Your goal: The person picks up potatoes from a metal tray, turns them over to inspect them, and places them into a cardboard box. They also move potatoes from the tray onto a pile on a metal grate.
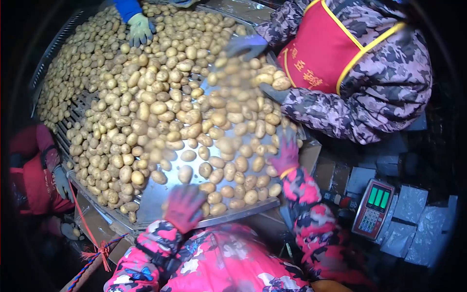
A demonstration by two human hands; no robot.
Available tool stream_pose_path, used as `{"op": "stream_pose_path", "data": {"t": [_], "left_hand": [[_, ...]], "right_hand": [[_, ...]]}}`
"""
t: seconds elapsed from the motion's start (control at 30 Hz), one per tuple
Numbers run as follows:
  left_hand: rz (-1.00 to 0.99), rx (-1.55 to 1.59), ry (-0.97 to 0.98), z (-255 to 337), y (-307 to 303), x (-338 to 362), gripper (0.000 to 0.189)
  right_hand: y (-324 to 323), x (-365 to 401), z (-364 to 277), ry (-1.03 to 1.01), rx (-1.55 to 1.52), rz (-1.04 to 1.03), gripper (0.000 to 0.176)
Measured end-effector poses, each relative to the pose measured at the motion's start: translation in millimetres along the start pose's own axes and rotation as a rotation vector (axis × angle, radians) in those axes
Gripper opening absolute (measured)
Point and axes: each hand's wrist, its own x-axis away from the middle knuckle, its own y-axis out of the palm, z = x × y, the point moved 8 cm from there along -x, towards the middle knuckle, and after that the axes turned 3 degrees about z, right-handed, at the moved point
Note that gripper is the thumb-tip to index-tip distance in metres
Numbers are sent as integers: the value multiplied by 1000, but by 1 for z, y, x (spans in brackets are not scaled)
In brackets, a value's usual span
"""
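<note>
2 hands reach forward, fingers extended and loosely open: left hand (pixel 185 208) over the tray's (pixel 152 200) near edge, right hand (pixel 286 155) beside potatoes (pixel 159 107) on it, grips unclear. Potatoes' long axes vary.

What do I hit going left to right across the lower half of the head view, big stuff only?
Co-worker's red apron → red cord knot → wearer's left hand → wearer's right hand → digital scale
</note>
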Motion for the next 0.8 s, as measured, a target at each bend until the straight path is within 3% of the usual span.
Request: {"op": "stream_pose_path", "data": {"t": [0.07,0.13,0.2,0.23,0.27,0.3,0.4,0.47,0.5,0.53,0.63,0.73,0.8], "left_hand": [[130,-169,-286,-51,-25,47,66],[215,-260,-464,-87,-39,89,66],[264,-266,-499,-100,-39,108,67],[268,-253,-506,-100,-41,106,67],[275,-234,-513,-100,-39,106,68],[276,-217,-545,-105,-36,112,68],[257,-204,-549,-105,-34,109,69],[254,-235,-537,-106,-29,114,69],[239,-219,-551,-105,-29,112,71],[222,-211,-568,-104,-31,112,73],[268,-202,-514,-106,-27,114,72],[261,-200,-501,-113,-19,119,72],[293,-217,-489,-114,-20,124,71]], "right_hand": [[8,-43,18,40,-104,172,103],[39,-86,35,269,-323,130,88],[74,-128,23,269,-949,227,72],[48,-133,-28,367,-989,215,66],[84,-143,-17,205,-826,408,66],[49,-139,-68,309,-880,373,69],[123,-124,-127,182,-1001,313,59],[78,-111,-177,214,-809,202,50],[55,-115,-211,59,-773,214,44],[37,-109,-248,-204,-648,498,42],[81,-53,-349,-288,-655,34,68],[67,36,-394,-437,-602,-84,77],[62,44,-369,-577,-601,-94,76]]}}
